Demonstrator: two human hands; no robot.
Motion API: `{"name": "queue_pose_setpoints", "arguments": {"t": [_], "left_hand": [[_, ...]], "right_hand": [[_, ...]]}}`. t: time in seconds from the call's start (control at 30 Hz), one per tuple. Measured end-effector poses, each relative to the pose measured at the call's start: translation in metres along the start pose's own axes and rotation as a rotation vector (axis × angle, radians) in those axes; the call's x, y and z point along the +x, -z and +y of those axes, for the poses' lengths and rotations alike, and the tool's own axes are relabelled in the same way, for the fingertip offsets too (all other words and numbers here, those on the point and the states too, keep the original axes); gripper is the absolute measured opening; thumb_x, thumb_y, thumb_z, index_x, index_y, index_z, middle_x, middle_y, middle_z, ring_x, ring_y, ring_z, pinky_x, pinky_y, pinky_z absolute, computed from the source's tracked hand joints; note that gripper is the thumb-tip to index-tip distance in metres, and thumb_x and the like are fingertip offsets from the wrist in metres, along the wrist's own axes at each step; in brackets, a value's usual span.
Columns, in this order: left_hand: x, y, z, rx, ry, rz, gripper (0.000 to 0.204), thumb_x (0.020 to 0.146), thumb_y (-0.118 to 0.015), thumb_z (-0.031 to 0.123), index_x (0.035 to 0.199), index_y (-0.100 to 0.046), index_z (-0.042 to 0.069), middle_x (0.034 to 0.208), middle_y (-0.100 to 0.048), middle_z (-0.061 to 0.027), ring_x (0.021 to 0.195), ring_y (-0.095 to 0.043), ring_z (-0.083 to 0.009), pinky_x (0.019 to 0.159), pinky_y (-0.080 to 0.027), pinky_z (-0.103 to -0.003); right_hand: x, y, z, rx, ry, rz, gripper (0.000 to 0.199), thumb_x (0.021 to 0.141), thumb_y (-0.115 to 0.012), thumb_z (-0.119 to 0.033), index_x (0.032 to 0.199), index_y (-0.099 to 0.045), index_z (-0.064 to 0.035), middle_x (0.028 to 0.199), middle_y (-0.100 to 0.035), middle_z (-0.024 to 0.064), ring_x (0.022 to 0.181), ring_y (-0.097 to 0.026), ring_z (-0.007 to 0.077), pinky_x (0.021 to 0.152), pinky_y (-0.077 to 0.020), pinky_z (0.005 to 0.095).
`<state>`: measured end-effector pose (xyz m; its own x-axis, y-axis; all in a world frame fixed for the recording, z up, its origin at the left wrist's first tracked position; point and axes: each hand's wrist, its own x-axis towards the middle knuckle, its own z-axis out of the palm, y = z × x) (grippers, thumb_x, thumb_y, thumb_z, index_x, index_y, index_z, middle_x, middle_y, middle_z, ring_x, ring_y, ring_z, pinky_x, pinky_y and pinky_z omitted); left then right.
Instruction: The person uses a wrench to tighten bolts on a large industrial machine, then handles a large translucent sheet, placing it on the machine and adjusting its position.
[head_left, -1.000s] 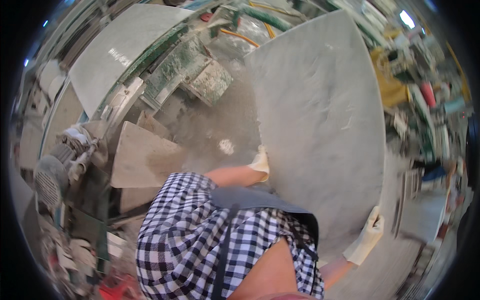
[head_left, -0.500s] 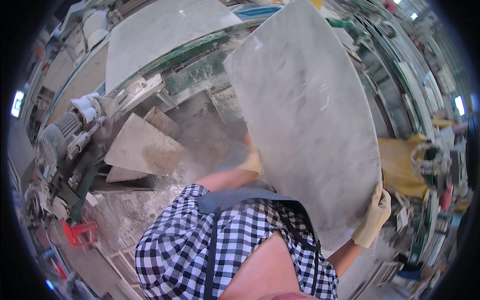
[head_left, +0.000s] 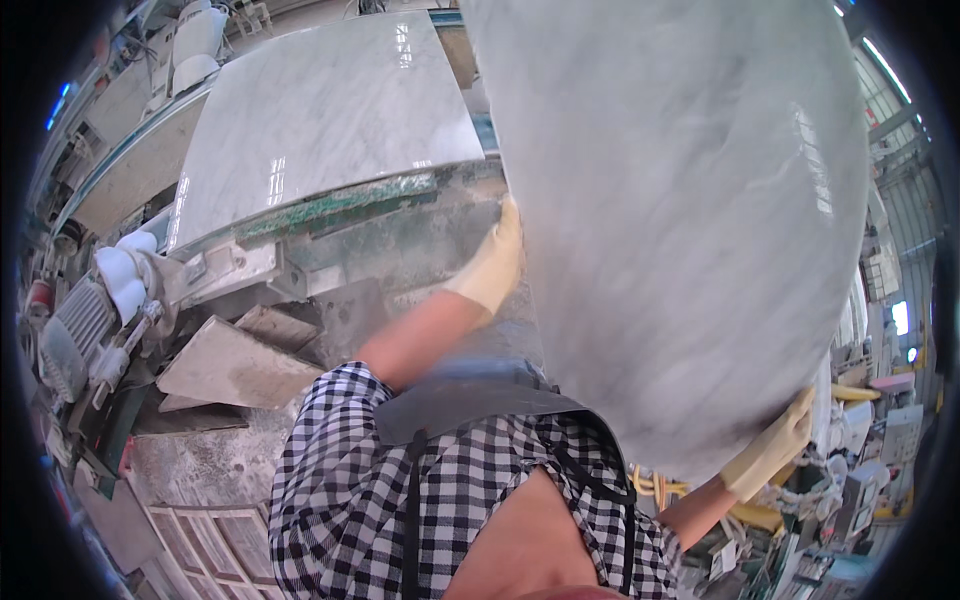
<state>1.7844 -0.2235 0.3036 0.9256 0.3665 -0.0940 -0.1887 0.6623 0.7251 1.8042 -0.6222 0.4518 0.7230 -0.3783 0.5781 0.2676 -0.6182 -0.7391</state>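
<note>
- The left hand, in a pale glove at centre frame, grips the left edge of a large grey marble slab.
- The right hand, also gloved, clasps the slab's lower right edge.
- The slab fills the upper right of the frame, held up off any surface.
- A second polished slab lies flat on a machine bed at upper left.
- A stone offcut rests at lower left.
</note>
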Motion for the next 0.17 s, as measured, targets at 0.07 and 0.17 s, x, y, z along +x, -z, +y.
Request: {"name": "queue_pose_setpoints", "arguments": {"t": [0.07, 0.17], "left_hand": [[0.034, -0.04, 0.056, 0.248, -0.04, 0.029, 0.074, 0.105, -0.035, 0.063, 0.143, -0.051, 0.002, 0.14, -0.059, -0.013, 0.131, -0.054, -0.0218, 0.105, -0.045, -0.036], [0.083, -0.052, 0.112, 0.686, -0.103, 0.078, 0.075, 0.1, -0.039, 0.066, 0.145, -0.051, 0.007, 0.115, -0.062, -0.005, 0.084, -0.054, -0.0152, 0.071, -0.043, -0.034]], "right_hand": [[0.082, -0.037, -0.015, 0.077, -0.05, -0.099, 0.063, 0.105, -0.052, -0.048, 0.127, -0.064, 0.009, 0.119, -0.07, 0.0177, 0.104, -0.063, 0.0202, 0.093, -0.0488, 0.0303], [0.157, -0.127, -0.024, 0.258, -0.014, -0.214, 0.059, 0.105, -0.054, -0.043, 0.122, -0.065, 0.0122, 0.114, -0.072, 0.0195, 0.099, -0.066, 0.0243, 0.09, -0.0515, 0.032]]}}
